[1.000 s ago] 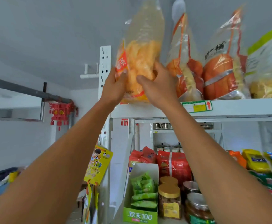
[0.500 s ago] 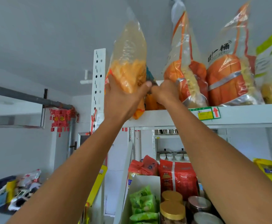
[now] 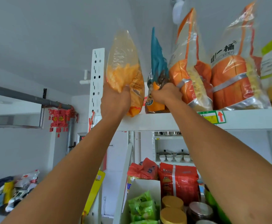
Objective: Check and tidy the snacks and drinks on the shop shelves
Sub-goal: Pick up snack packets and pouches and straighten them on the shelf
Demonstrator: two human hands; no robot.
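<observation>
Reaching up to the white top shelf (image 3: 164,120) under a grey ceiling, both hands are closed on snack bags. The left hand (image 3: 114,101) grips a clear bag of orange crisps (image 3: 124,68), its base overhanging the shelf's front edge beside the perforated upright (image 3: 97,78). The right hand (image 3: 166,94) clutches a teal-topped bag (image 3: 158,65), wedged against two tall orange bags (image 3: 188,75). Open wall lies left of the upright.
</observation>
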